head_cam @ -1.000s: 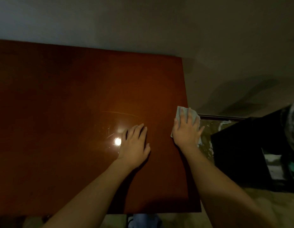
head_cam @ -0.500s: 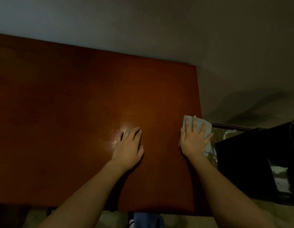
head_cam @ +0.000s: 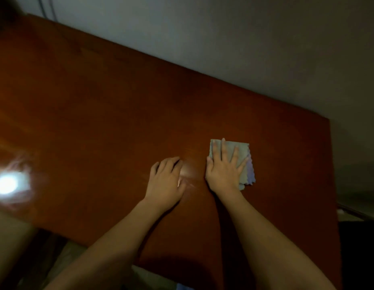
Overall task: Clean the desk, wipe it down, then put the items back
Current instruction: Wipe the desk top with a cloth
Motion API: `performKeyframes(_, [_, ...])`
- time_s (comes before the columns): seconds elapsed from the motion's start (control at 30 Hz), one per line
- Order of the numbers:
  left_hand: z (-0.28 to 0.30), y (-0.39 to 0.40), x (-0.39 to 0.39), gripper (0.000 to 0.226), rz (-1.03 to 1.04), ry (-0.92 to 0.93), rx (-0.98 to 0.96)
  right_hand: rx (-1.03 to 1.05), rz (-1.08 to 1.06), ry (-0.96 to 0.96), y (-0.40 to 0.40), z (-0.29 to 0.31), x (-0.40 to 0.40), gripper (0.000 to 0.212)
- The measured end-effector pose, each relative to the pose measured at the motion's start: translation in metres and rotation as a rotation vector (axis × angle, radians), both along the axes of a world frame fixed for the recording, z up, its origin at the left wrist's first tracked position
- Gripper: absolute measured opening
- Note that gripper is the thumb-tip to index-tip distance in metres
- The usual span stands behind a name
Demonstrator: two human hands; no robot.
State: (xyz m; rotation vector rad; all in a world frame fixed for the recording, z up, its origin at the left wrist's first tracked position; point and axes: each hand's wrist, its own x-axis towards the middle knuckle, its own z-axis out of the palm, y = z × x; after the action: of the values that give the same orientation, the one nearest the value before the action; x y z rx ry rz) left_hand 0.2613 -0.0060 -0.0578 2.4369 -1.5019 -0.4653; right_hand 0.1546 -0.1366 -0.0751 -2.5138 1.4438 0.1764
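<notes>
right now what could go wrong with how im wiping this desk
1. The right hand presses flat on the cloth with straight fingers and no grip, so the cloth may bunch or slip out on a fast stroke.
2. The left hand rests bare on the desk right beside the cloth, likely leaving fresh smudges on the glossy top.
3. The room is dim, with one bright glare spot, so missed streaks would be hard to see.
</notes>
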Motion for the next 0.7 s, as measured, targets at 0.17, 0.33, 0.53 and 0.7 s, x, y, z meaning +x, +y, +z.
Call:
performKeyframes(0.17, [-0.005,0.038,0.087,0.053,0.117,-0.02,-0.037,-0.039,0.153,0.011,0.03,0.0,0.115,0.056])
performKeyframes(0.33, [-0.009,0.072,0.179,0.052,0.246,-0.029,-0.071,-0.062,0.241,0.06,0.058,0.001,0.222,0.056])
performKeyframes(0.53, [-0.012,0.126,0.293,0.051,0.361,-0.03,-0.091,-0.079,0.314,0.08,0.099,0.003,0.36,0.054])
performKeyframes(0.7, [-0.015,0.173,0.392,0.049,0.474,-0.016,-0.13,-0.09,0.407,0.06,0.141,0.001,0.484,0.054])
